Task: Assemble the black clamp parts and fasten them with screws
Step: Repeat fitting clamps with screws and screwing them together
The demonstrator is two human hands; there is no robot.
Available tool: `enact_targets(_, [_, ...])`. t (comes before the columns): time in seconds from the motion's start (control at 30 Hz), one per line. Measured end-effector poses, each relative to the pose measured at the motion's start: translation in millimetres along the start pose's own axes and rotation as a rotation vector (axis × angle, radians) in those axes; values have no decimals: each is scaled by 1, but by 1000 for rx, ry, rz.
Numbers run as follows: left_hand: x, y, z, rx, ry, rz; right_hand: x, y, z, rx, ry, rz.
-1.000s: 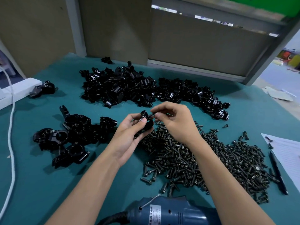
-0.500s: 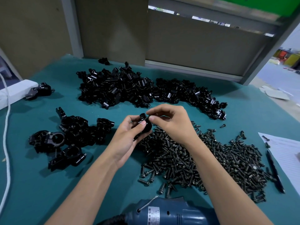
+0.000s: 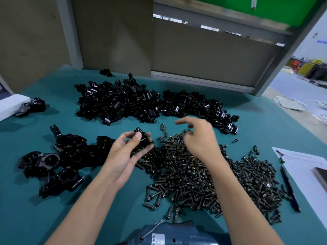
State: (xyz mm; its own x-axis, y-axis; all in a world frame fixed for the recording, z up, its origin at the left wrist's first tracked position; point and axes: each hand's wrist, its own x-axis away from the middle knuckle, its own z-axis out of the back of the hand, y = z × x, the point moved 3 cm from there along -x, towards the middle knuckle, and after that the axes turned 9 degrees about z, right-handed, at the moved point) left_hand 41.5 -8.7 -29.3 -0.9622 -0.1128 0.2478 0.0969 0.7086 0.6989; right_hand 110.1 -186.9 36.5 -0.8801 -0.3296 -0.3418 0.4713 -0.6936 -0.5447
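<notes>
Holding black clamp (image 3: pixel 141 137) up off the green mat (image 3: pixel 26 209) in L hand (image 3: pixel 127 152), right at the left edge of the screw pile (image 3: pixel 203 174). Gripping it w/ thumb on the near side & fingers curled round the far side, prob. to stop slipping & to leave the top end free for a screw. Held close to the screw pile, prob. to make a short trip for each screw. Pointing its small lug end up & away from the person, w/ long axis running, by the look of it, from the palm up to that lug, tipped a bit. Can't tell which way the hole faces, too dark. Reaching w/ R hand (image 3: pixel 198 137) over the far left part of the screw pile: pointer finger out straight, other fingers bent down to the screws, tips hidden & blurred, so can't tell if pinching a screw or not. Looks like the step of getting a screw for the clamp. On the far side of the screw pile, a heap of loose clamp parts (image 3: pixel 120 103), within easy reach. To the left of the screw pile, done-looking clamps (image 3: pixel 70 152), set apart from the loose ones, prob. to avoid a mix-up. On the near side of the screw pile, close to the person, a blue power driver (image 3: pixel 177 234), handy for tightening. To the right of the screw pile, paper (image 3: pixel 304 167) & pen (image 3: pixel 290 190), out of the way.
</notes>
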Motion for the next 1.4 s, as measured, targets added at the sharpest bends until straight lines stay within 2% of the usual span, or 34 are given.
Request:
enact_targets(0.1, [0, 1, 1, 6, -5, -5, -8, 12, 21, 157, 86, -83])
enact_targets(0.47, [-1, 2, 2, 9, -5, -3, -3, 59, 58, 270, -48, -264])
enact_targets(0.63, [-1, 1, 2, -6, 5, 3, -4, 70, 29, 334, -273, -260])
enact_targets(0.77, [1, 0, 2, -17, 6, 2, -12, 73, 12, 349, -377, -215])
enact_targets(0.93, [3, -2, -2, -37, 4, 18, -21, 70, 8, 487, -551, -149])
enact_targets(1.03, [5, -2, -2, -44, -3, 17, -23, 59, 19, 499, -477, -130])
enact_targets(1.1, [6, -1, -3, -54, -11, 11, -23, 45, 28, 399, -310, -76])
enact_targets(1.2, [6, -3, -5, -59, -30, 9, -14, 5, 23, -10, -119, 18])
enact_targets(1.3, [7, -5, -9, -61, -61, 6, -5, -36, -1, -345, -66, 108])
enact_targets(1.4, [7, -6, -11, -83, -75, -5, -1, -52, -22, -377, -96, 166])
